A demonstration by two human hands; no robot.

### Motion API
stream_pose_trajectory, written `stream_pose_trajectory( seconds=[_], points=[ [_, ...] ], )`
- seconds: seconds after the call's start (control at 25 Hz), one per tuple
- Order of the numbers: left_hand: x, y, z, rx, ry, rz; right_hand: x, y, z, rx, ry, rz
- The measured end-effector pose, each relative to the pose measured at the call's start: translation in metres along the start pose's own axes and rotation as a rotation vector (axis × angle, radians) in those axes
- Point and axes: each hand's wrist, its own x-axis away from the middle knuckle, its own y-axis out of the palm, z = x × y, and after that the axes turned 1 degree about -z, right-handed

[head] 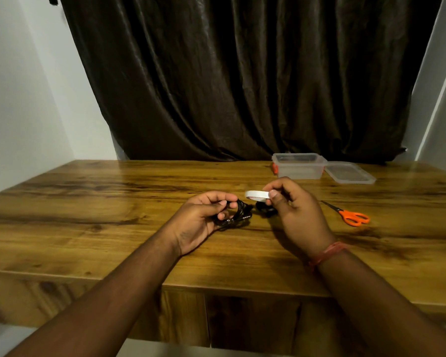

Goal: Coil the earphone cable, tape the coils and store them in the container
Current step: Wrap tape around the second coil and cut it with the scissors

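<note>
My left hand (201, 215) grips a coiled black earphone cable (238, 215) just above the wooden table (113, 202); the plug end sticks out of the coil to the right. My right hand (294, 210) pinches a white tape roll (255, 195) between thumb and fingers, held just right of and above the coil. Some black earphone parts (264, 211) lie on the table under the roll, partly hidden by my right hand. A clear plastic container (298, 166) stands open at the far side of the table.
The container's clear lid (349, 173) lies flat just right of it. Orange-handled scissors (350, 216) lie on the table to the right of my right hand. A dark curtain (242, 73) hangs behind the table. The table's front edge runs below my forearms.
</note>
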Motion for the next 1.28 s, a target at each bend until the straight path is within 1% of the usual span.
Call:
stream_pose_trajectory(
  seconds=[0.12,0.28,0.44,0.6,0.72,0.8,1.0,1.28],
  points=[
    [-0.001,0.000,0.000,0.037,-0.008,0.036,0.001,-0.001,-0.002,0.115,-0.077,-0.003],
    [-0.001,0.006,0.001,-0.001,-0.008,0.084,0.003,0.005,-0.004,0.313,-0.214,-0.084],
    [0.000,0.008,0.002,-0.061,0.000,0.108,0.004,0.008,-0.004,0.368,-0.217,-0.149],
    [0.000,0.010,-0.002,-0.087,-0.009,0.055,0.004,0.016,-0.006,0.369,-0.158,-0.115],
    [-0.001,0.009,-0.005,-0.078,-0.009,-0.012,0.004,0.026,-0.009,0.421,-0.149,-0.235],
    [-0.002,0.008,-0.006,-0.069,-0.003,-0.056,0.005,0.029,-0.009,0.461,-0.175,-0.281],
    [-0.002,0.008,-0.007,-0.063,-0.013,-0.095,0.004,0.027,-0.007,0.442,-0.164,-0.197],
    [0.001,0.006,-0.002,0.049,-0.125,-0.175,0.005,0.025,-0.008,0.586,-0.169,-0.147]
  ],
)
